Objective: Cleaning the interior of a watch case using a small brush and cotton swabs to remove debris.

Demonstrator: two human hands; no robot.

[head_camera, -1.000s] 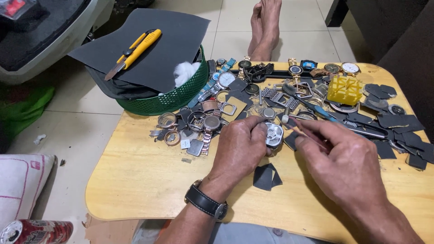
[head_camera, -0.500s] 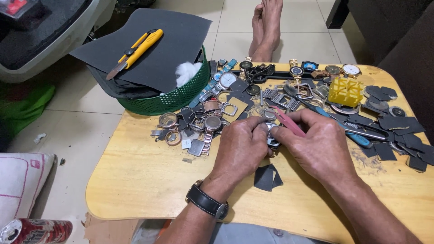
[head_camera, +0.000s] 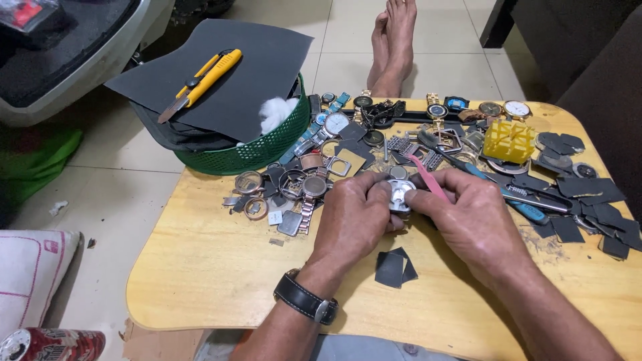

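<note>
My left hand (head_camera: 354,214), with a black wristwatch (head_camera: 304,304) on its wrist, grips a small silver watch case (head_camera: 399,196) above the wooden table (head_camera: 200,267). My right hand (head_camera: 468,214) meets it from the right, its fingers on the case's edge while holding a pink-handled brush (head_camera: 428,177) that points up and left. Both hands are closed around the case, so most of it is hidden. A small dark sandpaper scrap (head_camera: 393,266) lies just below the hands.
Watch cases, straps and parts (head_camera: 294,184) litter the table's far side. A green basket (head_camera: 251,150) holds dark sheets, cotton and a yellow utility knife (head_camera: 204,80). A yellow block (head_camera: 509,139), blue-handled tool (head_camera: 518,200) and dark scraps (head_camera: 595,207) lie right. Another person's bare feet (head_camera: 394,47) rest beyond.
My right hand has moved left and closed in on the watch case, bringing the pink brush over it. The left hand has stayed on the case.
</note>
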